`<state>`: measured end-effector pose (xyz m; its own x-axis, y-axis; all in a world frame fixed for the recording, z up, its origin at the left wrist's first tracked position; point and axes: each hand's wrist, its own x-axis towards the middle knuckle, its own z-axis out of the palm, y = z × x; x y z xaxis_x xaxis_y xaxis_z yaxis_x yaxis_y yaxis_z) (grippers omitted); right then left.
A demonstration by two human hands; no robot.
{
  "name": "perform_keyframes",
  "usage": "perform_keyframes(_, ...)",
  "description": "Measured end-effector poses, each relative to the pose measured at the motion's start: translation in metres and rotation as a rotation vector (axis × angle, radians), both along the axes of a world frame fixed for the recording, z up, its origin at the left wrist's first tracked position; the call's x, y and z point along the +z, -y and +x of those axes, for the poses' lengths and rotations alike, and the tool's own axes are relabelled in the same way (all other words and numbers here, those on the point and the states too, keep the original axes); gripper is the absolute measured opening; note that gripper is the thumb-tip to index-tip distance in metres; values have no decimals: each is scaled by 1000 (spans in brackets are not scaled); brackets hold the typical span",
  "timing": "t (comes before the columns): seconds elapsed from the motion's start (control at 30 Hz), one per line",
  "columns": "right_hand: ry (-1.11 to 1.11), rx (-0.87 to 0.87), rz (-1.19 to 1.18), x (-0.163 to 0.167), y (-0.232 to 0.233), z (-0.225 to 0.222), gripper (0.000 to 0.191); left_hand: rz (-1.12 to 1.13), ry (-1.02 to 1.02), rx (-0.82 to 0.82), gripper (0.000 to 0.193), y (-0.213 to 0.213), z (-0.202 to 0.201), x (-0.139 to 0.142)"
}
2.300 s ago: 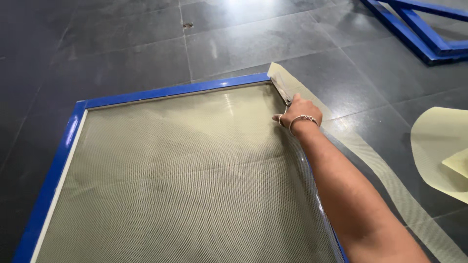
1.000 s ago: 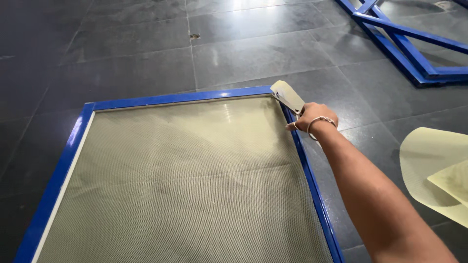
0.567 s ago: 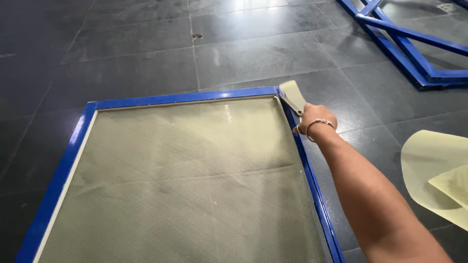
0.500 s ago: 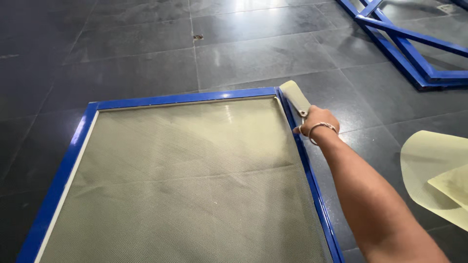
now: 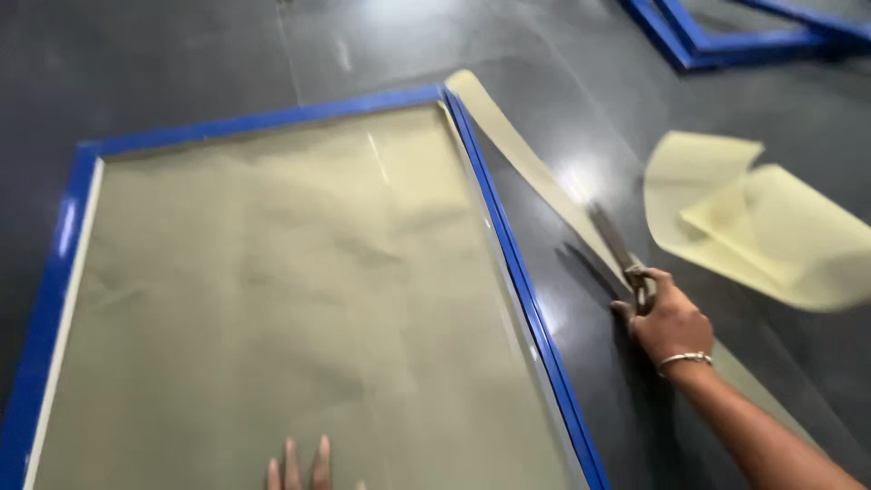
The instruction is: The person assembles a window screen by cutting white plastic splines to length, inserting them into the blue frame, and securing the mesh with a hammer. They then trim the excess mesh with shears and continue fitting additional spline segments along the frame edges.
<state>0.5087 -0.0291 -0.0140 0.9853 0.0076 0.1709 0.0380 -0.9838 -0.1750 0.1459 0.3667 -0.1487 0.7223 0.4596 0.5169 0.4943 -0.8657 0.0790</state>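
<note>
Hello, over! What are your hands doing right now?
Right hand gripping scissors on the yellowish strip. Left hand fingertips on the mesh inside the blue frame. Loose sheet lying nearby.

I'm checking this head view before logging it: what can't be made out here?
- Left hand: only fingertips show on the mesh; the bottom edge cuts off the rest.
- Scissors in the right hand: motion blur hides whether the blades are open.
- Blue frame: its near corners run past the bottom edge.
- Second blue frame: cut off by the top edge.
- Loose pale sheet: cut off at the right edge.
</note>
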Motion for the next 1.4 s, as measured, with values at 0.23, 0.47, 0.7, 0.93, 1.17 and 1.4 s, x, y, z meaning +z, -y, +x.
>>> perform_keyframes(0.23, -275, -71, -193, 38, 135, -100, 66, -251, -433, 90, 81, 24, -12, 61)
perform_keyframes(0.47, -322, -14, -231, 68, 205, -218, 42, -342, -492, -49, 79, 47, -23, 139)
perform_keyframes(0.7, -159, 392, 317, 68, 183, -423, 19, -848, -537, -330, 39, 205, -174, 186)
perform_keyframes(0.93, -483, 797, 40, 83, 158, -500, 19, -850, -540, -676, 58, 351, -241, 195)
perform_keyframes(1.17, -339, 833, -39, 68, 150, -496, 12, -844, -443, -622, 64, 387, -235, 169)
perform_keyframes(1.4, -314, 796, -267, 74, 139, -497, 13, -774, -450, -630, 62, 391, -233, 154)
